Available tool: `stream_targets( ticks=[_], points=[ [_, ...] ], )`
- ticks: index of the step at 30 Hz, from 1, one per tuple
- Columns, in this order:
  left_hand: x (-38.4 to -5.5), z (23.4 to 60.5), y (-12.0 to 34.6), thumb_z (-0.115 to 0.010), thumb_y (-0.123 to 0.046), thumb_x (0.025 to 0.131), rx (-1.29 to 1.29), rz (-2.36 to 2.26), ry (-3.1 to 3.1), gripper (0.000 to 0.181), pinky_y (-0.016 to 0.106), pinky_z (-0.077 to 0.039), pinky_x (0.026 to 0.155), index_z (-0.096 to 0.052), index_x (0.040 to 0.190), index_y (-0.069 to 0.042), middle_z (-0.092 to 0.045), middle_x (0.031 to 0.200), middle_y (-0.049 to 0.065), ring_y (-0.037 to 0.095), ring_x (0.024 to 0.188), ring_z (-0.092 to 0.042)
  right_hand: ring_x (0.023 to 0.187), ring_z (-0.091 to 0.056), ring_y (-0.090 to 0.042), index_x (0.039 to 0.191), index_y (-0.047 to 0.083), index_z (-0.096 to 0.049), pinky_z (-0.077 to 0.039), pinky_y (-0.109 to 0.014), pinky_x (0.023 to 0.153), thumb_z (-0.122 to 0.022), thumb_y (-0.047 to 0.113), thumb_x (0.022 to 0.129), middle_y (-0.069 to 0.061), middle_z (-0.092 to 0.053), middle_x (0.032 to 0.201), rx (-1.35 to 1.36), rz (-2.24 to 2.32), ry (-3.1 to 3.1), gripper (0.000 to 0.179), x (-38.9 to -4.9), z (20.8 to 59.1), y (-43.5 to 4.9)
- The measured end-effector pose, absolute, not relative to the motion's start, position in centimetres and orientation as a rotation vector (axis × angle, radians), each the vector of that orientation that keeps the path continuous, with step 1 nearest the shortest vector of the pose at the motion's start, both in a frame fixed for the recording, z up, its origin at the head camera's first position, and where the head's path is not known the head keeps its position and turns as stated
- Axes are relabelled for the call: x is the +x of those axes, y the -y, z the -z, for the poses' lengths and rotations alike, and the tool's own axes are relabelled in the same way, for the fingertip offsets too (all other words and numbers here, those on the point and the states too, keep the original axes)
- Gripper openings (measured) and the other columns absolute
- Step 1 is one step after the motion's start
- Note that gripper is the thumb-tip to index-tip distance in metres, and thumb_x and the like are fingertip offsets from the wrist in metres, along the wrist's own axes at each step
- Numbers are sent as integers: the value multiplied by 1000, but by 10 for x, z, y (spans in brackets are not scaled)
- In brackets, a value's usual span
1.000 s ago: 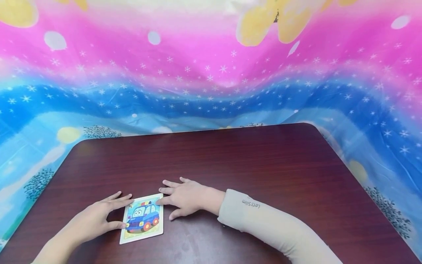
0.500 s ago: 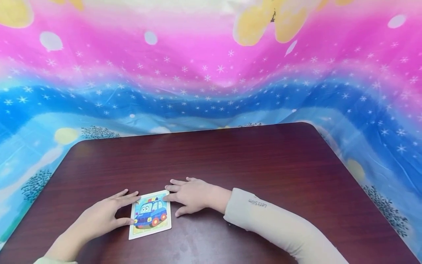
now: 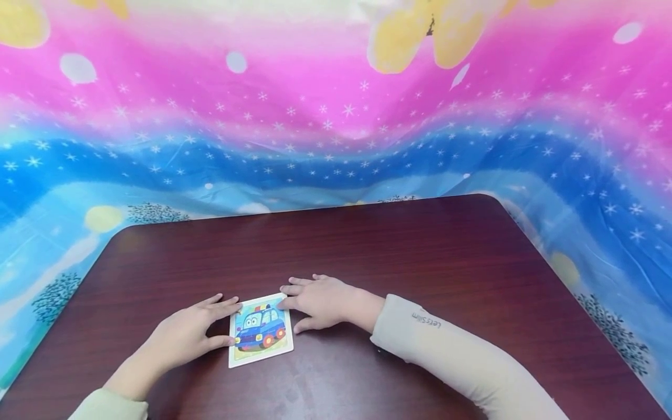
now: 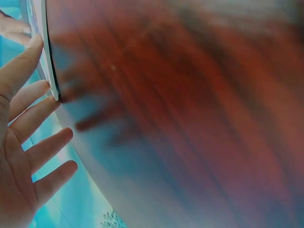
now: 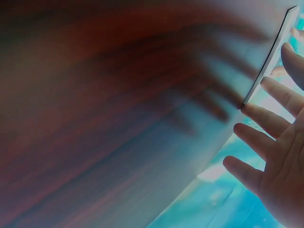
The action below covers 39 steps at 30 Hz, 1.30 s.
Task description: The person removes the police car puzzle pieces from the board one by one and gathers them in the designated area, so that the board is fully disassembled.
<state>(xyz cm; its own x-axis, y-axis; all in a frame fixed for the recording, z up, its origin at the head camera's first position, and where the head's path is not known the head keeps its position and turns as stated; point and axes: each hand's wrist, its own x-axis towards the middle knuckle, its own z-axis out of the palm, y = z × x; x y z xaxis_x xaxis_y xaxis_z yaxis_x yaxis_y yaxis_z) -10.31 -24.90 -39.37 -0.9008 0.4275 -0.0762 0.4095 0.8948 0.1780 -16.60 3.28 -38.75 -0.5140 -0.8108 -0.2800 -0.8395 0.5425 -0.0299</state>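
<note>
A thin picture board (image 3: 261, 338) with a white border and a blue cartoon car lies flat on the dark red-brown table, left of the middle. My left hand (image 3: 181, 335) is at its left side, thumb and fingertips touching that edge. Opposite it, my right hand (image 3: 321, 303) spreads its fingers, with fingertips on the board's upper right corner and the thumb apart from it. The left wrist view has the spread left hand (image 4: 21, 152) beside the board's pale edge (image 4: 49, 52). In the right wrist view, straight fingers of the right hand (image 5: 285, 152) meet the board's edge (image 5: 274, 54).
The wood-grain table (image 3: 420, 262) extends away from the hands and to the right, with rounded far corners. A pink and blue snowflake-patterned cloth (image 3: 315, 116) hangs behind it and along both sides. Blurred reflections of fingers show on the glossy tabletop.
The picture board has slid to the right and slightly away from the person. Both hands have moved along with it, keeping to its two sides. The head view has shifted a little.
</note>
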Motion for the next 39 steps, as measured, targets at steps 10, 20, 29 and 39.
stream_targets(
  ticks=[10,20,29,39],
  points=[
    [-115,393,227,-77,-47,81,726,-210,-2948,63,51,-54,91,-64,134,-17,-61,141,5,37,134,-52,153,-26,-17,148,37,-45,-34,-50,117,-59,57,93,6,-34,161,-1316,-121,-2566,60,-172,387,-52],
    [-126,399,207,-74,-53,82,762,-171,-2991,63,50,-55,90,-65,133,-17,-61,142,4,34,133,-55,151,-30,-20,145,33,-50,-36,-51,115,-61,55,93,5,-37,160,-1287,-75,-2610,58,-177,389,-74],
    [-134,400,188,-72,-55,84,802,-138,-2977,63,49,-55,91,-64,135,-19,-59,144,3,33,134,-54,148,-37,-26,141,32,-53,-42,-53,109,-61,58,92,4,-41,158,-1248,-74,-2662,56,-175,386,-95],
    [-144,402,164,-73,-54,84,879,-94,-2960,64,46,-55,92,-63,136,-19,-59,144,1,30,134,-54,146,-39,-28,142,30,-53,-45,-53,106,-63,60,90,3,-44,157,-1184,-104,-2707,61,-172,386,-118]
  ],
)
